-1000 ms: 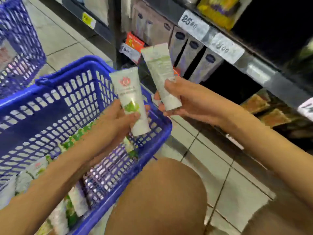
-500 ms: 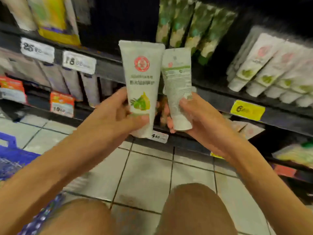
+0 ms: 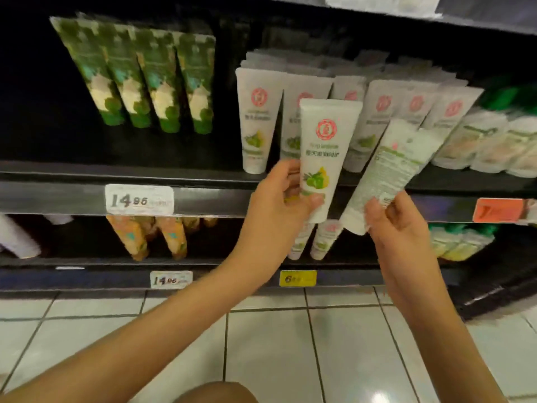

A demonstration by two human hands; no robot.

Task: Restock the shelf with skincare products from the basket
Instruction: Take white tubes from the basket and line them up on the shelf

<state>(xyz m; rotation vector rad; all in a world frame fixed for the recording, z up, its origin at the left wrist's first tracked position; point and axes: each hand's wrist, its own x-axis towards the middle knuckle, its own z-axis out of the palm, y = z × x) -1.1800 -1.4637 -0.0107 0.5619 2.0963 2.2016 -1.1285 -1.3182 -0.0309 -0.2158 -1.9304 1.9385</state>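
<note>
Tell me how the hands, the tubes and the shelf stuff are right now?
front-facing tube, upright, cap down, held in the air.
tilted tube, leaning right, back label showing.
left hand, grips the front-facing tube.
right hand, holds the tilted tube near its cap.
shelf white tubes, standing cap down in a row.
green tubes, standing cap down, side by side.

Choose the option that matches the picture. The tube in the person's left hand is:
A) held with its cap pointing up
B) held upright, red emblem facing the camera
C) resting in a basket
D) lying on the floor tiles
B: the left hand grips the white tube upright by its cap end, red emblem toward the camera, while the right hand holds a second tube tilted.
</note>
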